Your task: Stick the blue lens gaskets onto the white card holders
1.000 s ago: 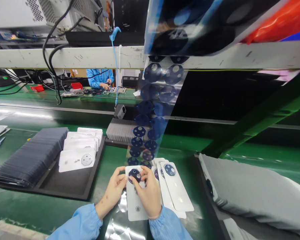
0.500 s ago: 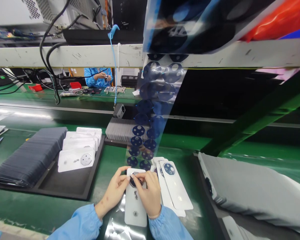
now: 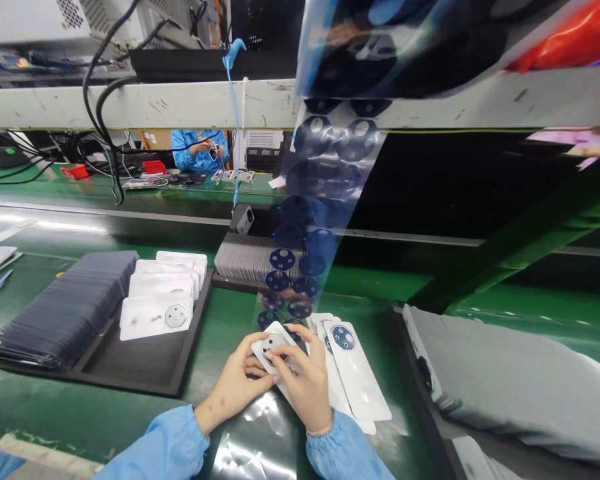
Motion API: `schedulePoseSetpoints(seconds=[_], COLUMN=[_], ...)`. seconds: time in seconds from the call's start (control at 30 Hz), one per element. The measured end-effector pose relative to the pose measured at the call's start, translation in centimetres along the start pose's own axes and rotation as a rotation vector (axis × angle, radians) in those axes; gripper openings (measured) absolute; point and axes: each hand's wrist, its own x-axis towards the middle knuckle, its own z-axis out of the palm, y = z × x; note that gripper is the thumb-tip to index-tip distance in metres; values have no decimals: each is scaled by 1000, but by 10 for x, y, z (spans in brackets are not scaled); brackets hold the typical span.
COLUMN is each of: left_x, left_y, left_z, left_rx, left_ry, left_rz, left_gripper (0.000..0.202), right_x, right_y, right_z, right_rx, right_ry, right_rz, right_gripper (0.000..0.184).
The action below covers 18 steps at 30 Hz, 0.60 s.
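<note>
My left hand (image 3: 236, 385) and my right hand (image 3: 306, 381) both grip a white phone back cover (image 3: 273, 347), tilted above the green bench with its round camera opening facing up. My right fingertips press at that opening. Just right of my hands lies a fanned pile of white covers (image 3: 356, 380), the top one with a dark blue camera ring. A clear film strip (image 3: 300, 267) carrying dark blue round rings hangs from the shelf above down to my hands.
A black tray (image 3: 145, 367) at left holds stacked white covers (image 3: 161, 293) and a row of dark sheets (image 3: 67, 313). Grey sheets (image 3: 243, 257) stand behind. A grey cushioned tray (image 3: 505, 387) sits right. Another person in blue (image 3: 199, 148) works across the line.
The cover lay flat and upright under my hands; now it is lifted and tilted to the left, gripped from below by my left hand.
</note>
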Motion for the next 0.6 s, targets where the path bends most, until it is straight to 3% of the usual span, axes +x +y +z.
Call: schedulePoseSetpoints(seconds=[0.2,0.37,0.6], left_x=[1,-1,13], left_y=[-2,-5,-16], left_z=[-3,-5,-16], left_rx=[185,258,0], left_ry=[51,52,108], left_rz=[152,194,75], left_gripper=[55,40,53], right_x=[-1,0,-5], right_y=[-8,-9,-23], right_z=[0,-1,-8], right_rx=[107,187,352], right_ry=[-134,-102,-5], right_rz=[-127,-66,-49], right_gripper=[13,14,19])
